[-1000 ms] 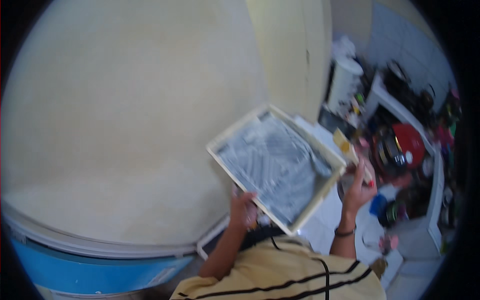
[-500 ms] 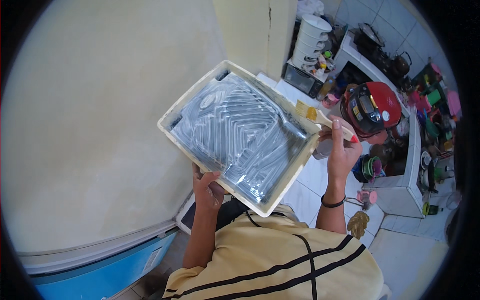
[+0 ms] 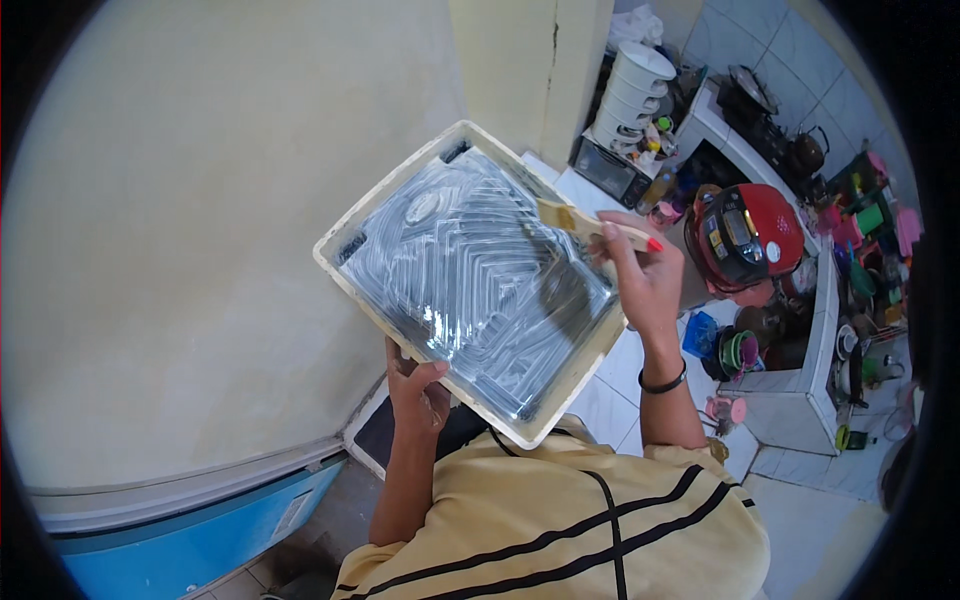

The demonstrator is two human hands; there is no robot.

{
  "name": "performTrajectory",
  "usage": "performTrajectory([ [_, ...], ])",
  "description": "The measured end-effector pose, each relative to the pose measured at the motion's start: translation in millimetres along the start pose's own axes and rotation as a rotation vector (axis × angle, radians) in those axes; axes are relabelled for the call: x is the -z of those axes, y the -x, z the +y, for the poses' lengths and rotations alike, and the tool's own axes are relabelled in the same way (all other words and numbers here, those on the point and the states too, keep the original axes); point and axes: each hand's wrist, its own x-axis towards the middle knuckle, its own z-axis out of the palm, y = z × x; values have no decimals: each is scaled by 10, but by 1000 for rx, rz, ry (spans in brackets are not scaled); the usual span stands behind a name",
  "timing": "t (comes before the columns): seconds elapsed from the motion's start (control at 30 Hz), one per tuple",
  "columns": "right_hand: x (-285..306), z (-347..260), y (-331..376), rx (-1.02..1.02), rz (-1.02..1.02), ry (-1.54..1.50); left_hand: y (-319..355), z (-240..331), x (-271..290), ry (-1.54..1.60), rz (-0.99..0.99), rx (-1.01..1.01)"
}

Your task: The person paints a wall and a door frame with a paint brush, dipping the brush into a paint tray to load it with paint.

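Observation:
My left hand [image 3: 418, 392] grips the near-left rim of a cream paint tray [image 3: 372, 308], thumb on the edge and fingers out of sight underneath. The tray is tilted, and its dark ribbed bed is smeared with wet white streaks. My right hand [image 3: 645, 285] is closed around the pale handle of a paintbrush [image 3: 580, 222], which has a red tip at its end. The yellowish bristles are over the tray's upper right side; whether they touch the tray cannot be told. A shadow of hand and brush falls on the tray bed.
A cream wall [image 3: 220, 250] rises close on the left, above a blue appliance [image 3: 200, 535]. To the right stand a red and black rice cooker [image 3: 750, 235], a stacked white container [image 3: 635, 90] and a tiled counter [image 3: 790, 410] crowded with kitchenware.
My right hand has moved left with the paintbrush, from beyond the tray's right rim to over its bed. The left hand still holds the tray, whose tilt has changed slightly.

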Motion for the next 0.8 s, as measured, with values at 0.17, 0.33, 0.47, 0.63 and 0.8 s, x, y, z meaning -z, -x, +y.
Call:
performTrajectory([
  [0.17, -388, 9, -346, 147, -273, 157, 34, 31, -40, 41, 6, -1],
  [0.33, -700, -122, -626, 343, -402, 330, 19, 48, 9, 74, -23, 3],
  [0.47, -838, -90, -691, 468, -501, 457, -1, 52, 52, 80, -30, 23],
  [0.63, -817, 11, -684, 690, -698, 522, -12, 70, 45, 83, -45, 36],
  [0.8, -746, -74, -573, 640, -788, 506, -20, 67, 76, 93, -39, 53],
])
